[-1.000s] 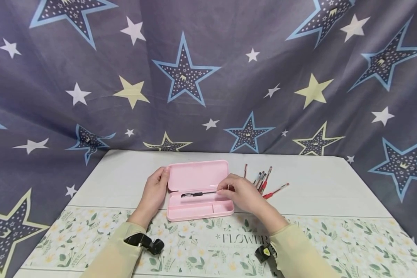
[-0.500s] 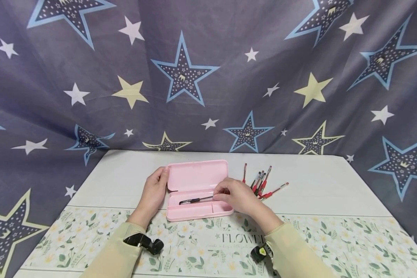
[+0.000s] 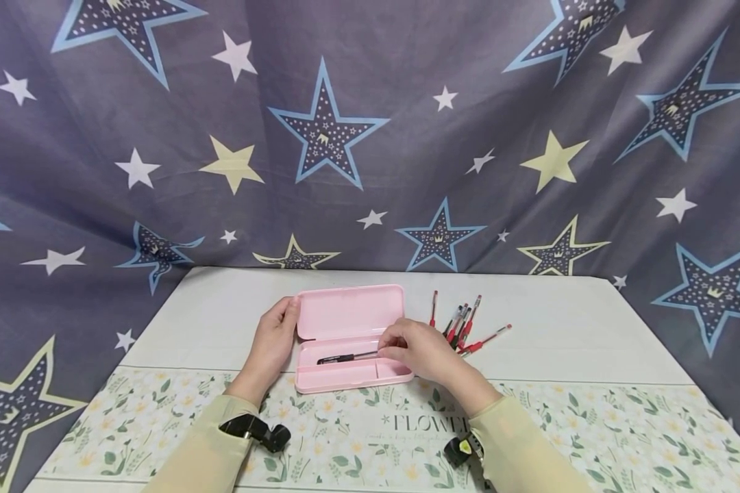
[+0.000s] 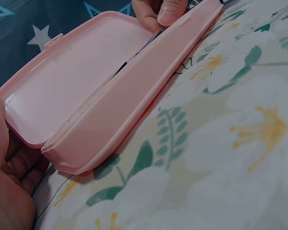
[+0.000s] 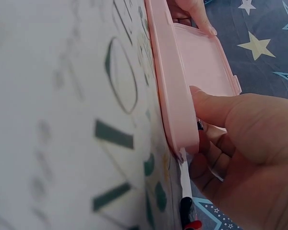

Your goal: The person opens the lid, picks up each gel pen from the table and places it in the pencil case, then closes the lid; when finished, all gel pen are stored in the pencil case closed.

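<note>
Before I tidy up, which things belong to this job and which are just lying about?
Job:
open pink pencil case, held by the left hand
black pen, pinched by the right hand
probably the loose red and black pens

Just surroundings:
floral-print tablecloth
star-print curtain

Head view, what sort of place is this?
Probably an improvised indoor workspace: a star-print cloth hangs behind a table that bears an open pink case and loose pens.

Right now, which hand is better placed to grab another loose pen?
Likely the right hand: it's nearer the loose pens, though it would first release the black pen. The left hand is farther away, holding the lid.
</note>
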Available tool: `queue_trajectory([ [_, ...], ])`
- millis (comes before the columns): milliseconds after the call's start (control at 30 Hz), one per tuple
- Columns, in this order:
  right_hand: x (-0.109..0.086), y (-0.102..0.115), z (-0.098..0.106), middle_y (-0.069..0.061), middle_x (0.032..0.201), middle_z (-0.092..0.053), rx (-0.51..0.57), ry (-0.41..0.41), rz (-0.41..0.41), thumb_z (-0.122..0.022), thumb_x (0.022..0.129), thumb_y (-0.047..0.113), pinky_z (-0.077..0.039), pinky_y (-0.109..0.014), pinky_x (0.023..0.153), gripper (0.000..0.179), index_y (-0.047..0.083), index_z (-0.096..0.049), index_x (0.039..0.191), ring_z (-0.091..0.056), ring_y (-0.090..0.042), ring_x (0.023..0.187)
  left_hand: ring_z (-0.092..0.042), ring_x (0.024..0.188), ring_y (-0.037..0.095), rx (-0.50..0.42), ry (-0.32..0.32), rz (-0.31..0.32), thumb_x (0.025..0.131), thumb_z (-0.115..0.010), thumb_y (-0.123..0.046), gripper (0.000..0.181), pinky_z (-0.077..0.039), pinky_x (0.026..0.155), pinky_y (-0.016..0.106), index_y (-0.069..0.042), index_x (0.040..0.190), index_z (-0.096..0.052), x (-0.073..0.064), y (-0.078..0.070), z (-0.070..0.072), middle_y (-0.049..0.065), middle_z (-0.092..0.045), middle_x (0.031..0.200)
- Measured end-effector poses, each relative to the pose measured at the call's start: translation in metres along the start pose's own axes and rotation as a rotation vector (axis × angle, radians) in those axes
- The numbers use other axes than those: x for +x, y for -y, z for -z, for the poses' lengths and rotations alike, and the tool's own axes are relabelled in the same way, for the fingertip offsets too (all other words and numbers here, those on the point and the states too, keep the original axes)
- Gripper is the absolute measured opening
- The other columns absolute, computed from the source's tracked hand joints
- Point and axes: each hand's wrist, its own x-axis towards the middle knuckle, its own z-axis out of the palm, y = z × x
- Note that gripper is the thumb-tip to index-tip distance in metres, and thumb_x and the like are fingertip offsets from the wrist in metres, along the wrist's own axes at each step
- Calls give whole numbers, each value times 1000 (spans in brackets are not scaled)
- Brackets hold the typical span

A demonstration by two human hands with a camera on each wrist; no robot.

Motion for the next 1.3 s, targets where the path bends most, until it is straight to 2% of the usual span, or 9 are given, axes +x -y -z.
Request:
queue_trajectory([
  [200,0,-1,0,15,91,-64,-15,8,2,-83,103,21,-49,-34,79,9,27,-80,96,-56,-8,81,-59,131,29,-1,4,3,117,-41,-57,59,-43,115,50,-10,138,-70,0,-1,0,14,-70,136],
  [467,0,-1,0,15,92,-63,-26,18,10,-82,103,23,-48,-34,79,5,25,-82,99,-55,-9,82,-57,141,29,6,8,12,117,-41,-58,59,-41,121,52,-12,141,-69,-1,-2,0,12,-69,143],
  [833,-1,-1,2,16,93,-65,-4,16,-14,-81,104,26,-51,-34,80,4,24,-82,101,-57,-8,83,-57,140,28,-1,7,18,118,-41,-56,57,-41,121,52,-12,140,-69,0,-3,0,12,-69,142],
  [1133,-6,-9,21,11,99,-70,83,-56,-3,-85,101,19,-55,-37,83,7,18,-83,108,-64,-9,89,-58,137,29,-11,0,13,119,-43,-53,55,-42,119,51,-11,140,-70,1,-1,1,13,-70,140],
  [1300,-14,-22,38,9,94,-70,107,-86,-19,-84,102,17,-55,-34,72,10,15,-83,112,-64,-12,80,-59,121,29,-14,-3,-2,119,-43,-51,53,-45,109,48,-9,134,-71,2,0,1,15,-71,129],
])
